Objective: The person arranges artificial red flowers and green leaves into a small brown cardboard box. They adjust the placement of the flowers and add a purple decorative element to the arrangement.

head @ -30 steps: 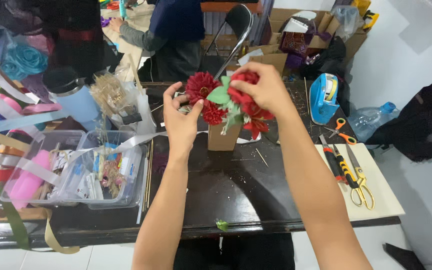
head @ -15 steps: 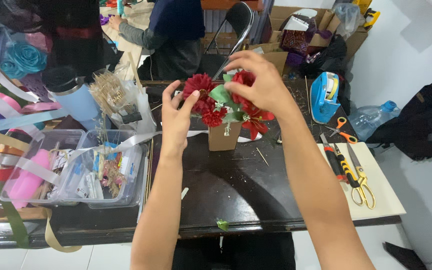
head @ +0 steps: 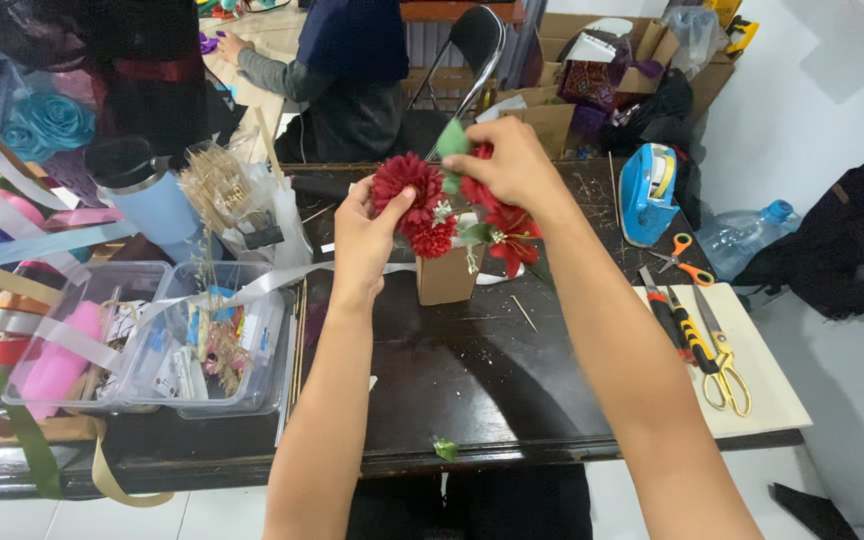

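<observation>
Head view: my left hand [head: 370, 236] grips red flowers [head: 410, 187]; right hand [head: 512, 165] pinches a green leaf [head: 453, 139] above the cardboard box [head: 446, 276], which needs seating next.

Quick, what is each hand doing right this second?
Left hand: fingers closed on a red flower of the arrangement.
Right hand: pinching a green leaf above the red blooms.

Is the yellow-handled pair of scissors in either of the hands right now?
No, the yellow-handled scissors lie on the pale board at the table's right, while both hands are at the red flowers.
</observation>
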